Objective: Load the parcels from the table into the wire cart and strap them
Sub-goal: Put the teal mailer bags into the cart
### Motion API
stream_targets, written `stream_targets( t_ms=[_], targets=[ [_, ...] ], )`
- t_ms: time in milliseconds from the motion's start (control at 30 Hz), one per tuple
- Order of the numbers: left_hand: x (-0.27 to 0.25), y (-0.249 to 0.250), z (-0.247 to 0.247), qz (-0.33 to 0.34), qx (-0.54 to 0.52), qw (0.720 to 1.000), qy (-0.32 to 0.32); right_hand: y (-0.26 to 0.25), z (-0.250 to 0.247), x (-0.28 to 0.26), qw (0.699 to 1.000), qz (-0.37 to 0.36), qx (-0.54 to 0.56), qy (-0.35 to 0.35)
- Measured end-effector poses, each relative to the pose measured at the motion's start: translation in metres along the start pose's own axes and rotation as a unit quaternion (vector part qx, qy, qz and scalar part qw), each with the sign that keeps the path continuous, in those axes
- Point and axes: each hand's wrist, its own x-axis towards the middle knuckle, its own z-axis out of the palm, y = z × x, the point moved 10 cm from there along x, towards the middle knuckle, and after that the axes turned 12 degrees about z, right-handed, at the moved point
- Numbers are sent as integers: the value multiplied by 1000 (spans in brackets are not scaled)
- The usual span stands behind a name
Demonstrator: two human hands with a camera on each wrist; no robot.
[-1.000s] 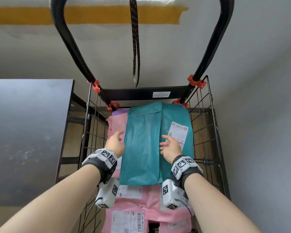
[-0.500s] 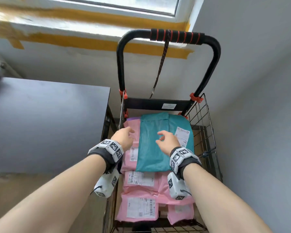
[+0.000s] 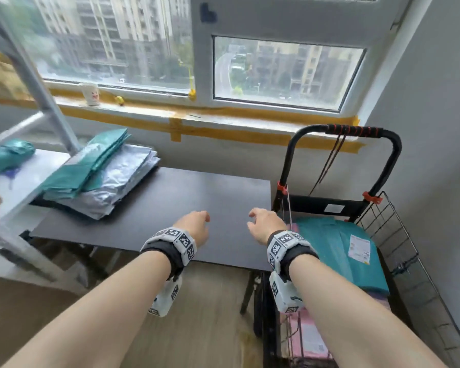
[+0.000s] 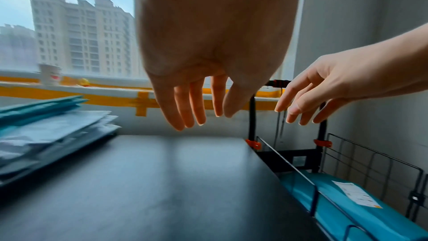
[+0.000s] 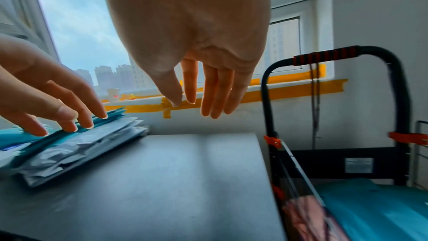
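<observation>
Our forearm hides part of the wire cart (image 3: 398, 251); beside it, over the table (image 3: 170, 208), our left hand (image 3: 194, 227) and right hand (image 3: 266, 224) hang loose, empty.

Parcel stack (image 3: 98, 176) on desk (image 3: 197, 208), far left corner. Cart (image 3: 383, 235) just right of desk, parcels (image 3: 337, 251) inside. Hands (image 3: 194, 227) above desk's near edge.

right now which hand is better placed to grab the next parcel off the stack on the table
Probably the left hand: it hovers empty nearer the parcel stack at the table's far left; the right hand is beside the cart.
</observation>
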Motion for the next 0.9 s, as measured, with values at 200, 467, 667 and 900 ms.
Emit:
stream_targets(
  t_ms=[200,467,667,900],
  targets=[
    [-73,-113,-65,-74,1,996,55,-122,39,-30,998,-58,-14,-8],
    [-119,-242,-105,-159,-40,982,95,-259,91,-27,991,-125,-34,-39],
    [-99,-331,-136,-203,-27,971,122,-353,120,22,983,-163,-57,-54],
    [-32,-417,-178,-221,-25,969,111,-445,148,108,984,-153,-15,-93]
  ],
)
